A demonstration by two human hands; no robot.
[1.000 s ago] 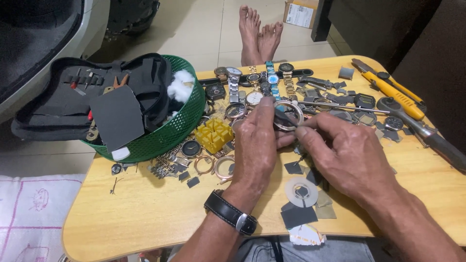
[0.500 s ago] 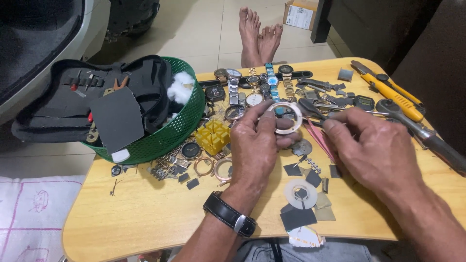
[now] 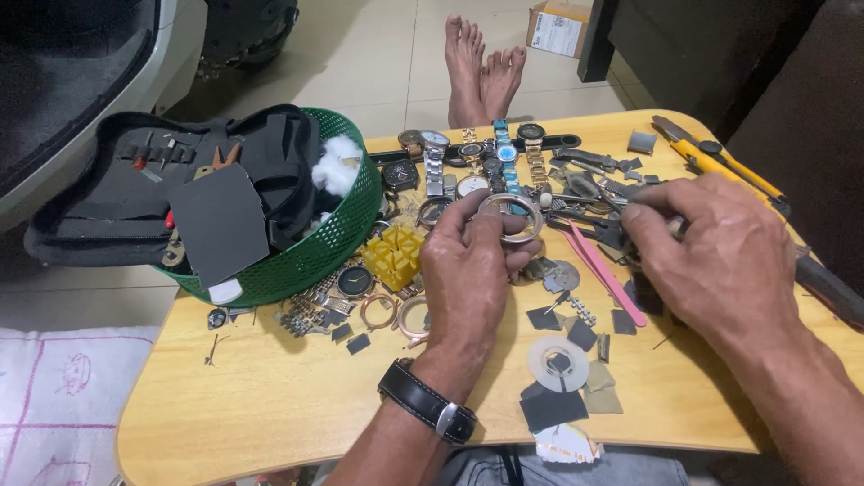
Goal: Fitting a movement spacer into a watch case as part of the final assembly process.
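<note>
Far left: black zip-up fabric tool pouch (image 3: 180, 193) lying open across green round plastic mesh basket (image 3: 319, 247), white cotton tuft (image 3: 337, 166) at basket rim. Just right of basket: yellow square plastic block with slots (image 3: 394, 252), loose round watch cases and rings beside it on light wooden worktop (image 3: 270, 405). Centre: left hand (image 3: 468, 279), black-strapped wristwatch (image 3: 426, 400) on wrist, fingers (image 3: 472, 211) pinched on round silver metal watch case ring (image 3: 510, 216), held just above worktop. Behind: row of wristwatches (image 3: 477, 153) lying flat. Right: right hand (image 3: 720, 252), fingers closed on thin metal tool, tip hidden. Pink flat plastic stick (image 3: 605, 270) between hands. Far right: yellow-handled utility knife (image 3: 720, 164).
</note>
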